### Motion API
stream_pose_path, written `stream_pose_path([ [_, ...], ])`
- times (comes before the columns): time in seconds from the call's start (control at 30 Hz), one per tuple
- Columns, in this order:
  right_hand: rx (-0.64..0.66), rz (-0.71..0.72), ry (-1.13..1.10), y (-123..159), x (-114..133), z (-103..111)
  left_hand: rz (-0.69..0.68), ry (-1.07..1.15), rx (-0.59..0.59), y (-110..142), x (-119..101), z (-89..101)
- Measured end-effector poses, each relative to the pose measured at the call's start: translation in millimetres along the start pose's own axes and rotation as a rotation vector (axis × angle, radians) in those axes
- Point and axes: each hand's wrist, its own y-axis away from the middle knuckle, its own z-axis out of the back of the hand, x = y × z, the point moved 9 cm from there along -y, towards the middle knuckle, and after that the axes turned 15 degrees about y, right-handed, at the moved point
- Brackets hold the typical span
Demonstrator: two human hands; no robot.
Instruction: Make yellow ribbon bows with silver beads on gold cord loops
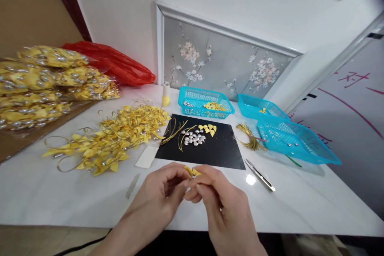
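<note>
My left hand and my right hand meet in front of the black mat, both closed in a pinch on one small yellow petal piece. A silvery bead seems to sit at its middle; the fingers cover most of it. Beyond them on the black mat lie a cluster of silver beads, several yellow petals and thin yellow-green stems.
To the left spreads a pile of yellow flower pieces, with bagged ones behind. Blue baskets stand at the back and right. Tweezers, a stem bundle, a white pad and a thread spool surround the mat.
</note>
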Motion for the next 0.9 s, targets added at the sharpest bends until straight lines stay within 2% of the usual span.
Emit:
stream_pose_path([
  [0.17, -0.032, -0.051, 0.211, 2, -17, -9, -0.017, -0.051, 0.027, 4, -2, 4.9],
  [0.27, -0.021, -0.059, 0.247, 3, -23, -14, 0.008, -0.066, 0.038, 4, 1, 6.3],
  [0.43, -0.101, 0.021, 0.318, 5, -15, -13, 0.037, -0.107, 0.019, 6, 6, 9.0],
  [0.7, -0.009, 0.047, 0.464, 8, -17, -23, 0.035, -0.073, -0.007, 8, 7, 12.7],
  [0.9, -0.057, 0.111, 0.594, 9, -14, -17, 0.055, -0.113, 0.025, 7, 12, 12.3],
])
